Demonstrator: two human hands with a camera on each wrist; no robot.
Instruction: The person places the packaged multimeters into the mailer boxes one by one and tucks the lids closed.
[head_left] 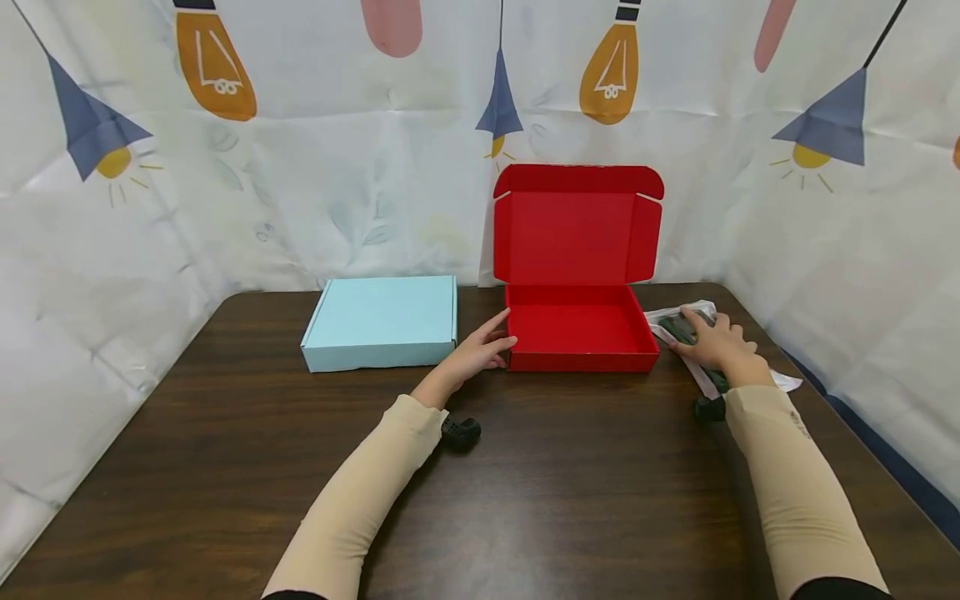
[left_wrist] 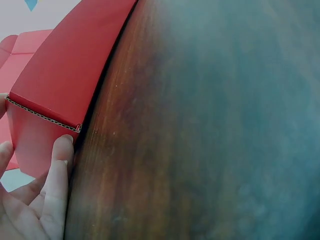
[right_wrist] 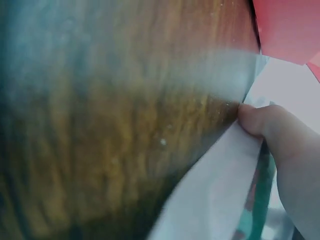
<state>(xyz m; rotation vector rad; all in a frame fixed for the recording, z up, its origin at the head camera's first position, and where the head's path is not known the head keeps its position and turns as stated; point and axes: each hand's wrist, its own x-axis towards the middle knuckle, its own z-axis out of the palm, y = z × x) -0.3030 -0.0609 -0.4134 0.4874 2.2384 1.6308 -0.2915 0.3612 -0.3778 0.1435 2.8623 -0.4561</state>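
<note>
A red cardboard box (head_left: 585, 321) stands with its lid raised at the back of the table. My left hand (head_left: 480, 352) rests at the box's left side with fingers extended, touching the wall near the front corner. The left wrist view shows fingertips (left_wrist: 63, 145) against that red wall. To the right of the box, my right hand (head_left: 716, 343) spans a flat packet (head_left: 678, 328) with white edges and a dark green middle, holding it by its edges. The thumb (right_wrist: 255, 120) lies on the packet's white border in the right wrist view; the other fingers are hidden there.
A closed light blue box (head_left: 386, 312) sits left of the red one. The dark wooden table (head_left: 570, 483) reaches back to a patterned white curtain (head_left: 337, 167), which also hangs along both sides. Black wrist devices (head_left: 461, 434) are on both wrists.
</note>
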